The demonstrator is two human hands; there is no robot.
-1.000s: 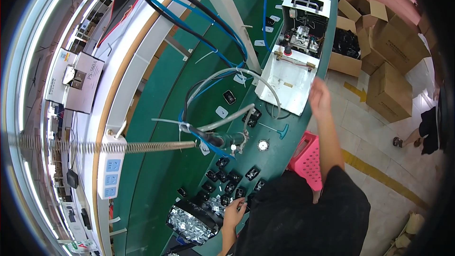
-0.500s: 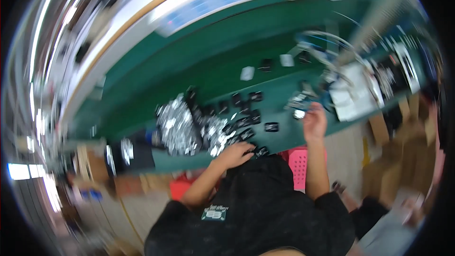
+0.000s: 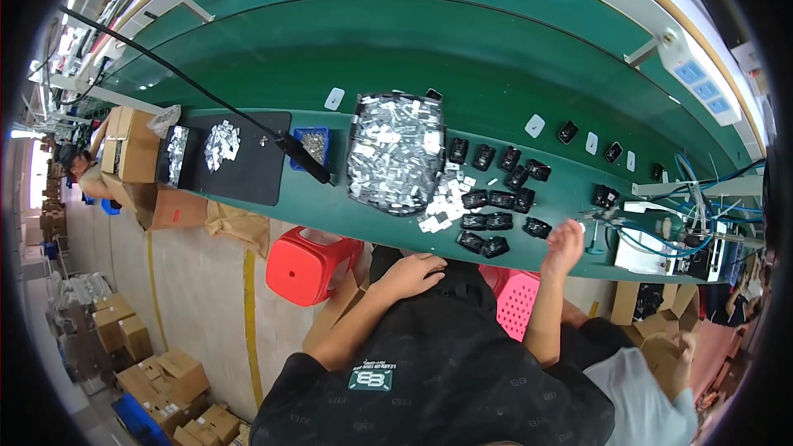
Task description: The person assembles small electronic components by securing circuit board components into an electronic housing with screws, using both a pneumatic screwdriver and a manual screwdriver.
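My left hand [image 3: 413, 275] lies palm down with fingers stretched out, at the near table edge against my dark clothing, apart from the parts. My right hand [image 3: 564, 248] is raised over the near edge with its fingers curled in. Whatever it may hold is hidden. Just left of it lies a small black part [image 3: 537, 228], with several more black housings [image 3: 499, 199] grouped farther left. A black bin [image 3: 353, 172] heaped with shiny silvery pieces [image 3: 396, 144] stands left of them. Loose white pieces [image 3: 447, 201] spill beside it.
A blue tray of small metal bits [image 3: 312, 147] and a dark mat [image 3: 264, 172] are on the left. A tool rig with blue tubes [image 3: 679, 249] stands at the right. A red stool [image 3: 302, 267] is below the table. Another person's grey sleeve [image 3: 648, 396] shows lower right.
The view has swung and sharpened, moving the table contents across it. My left hand is now apart from the black housings it was beside. My right hand stays raised, its fingers more curled.
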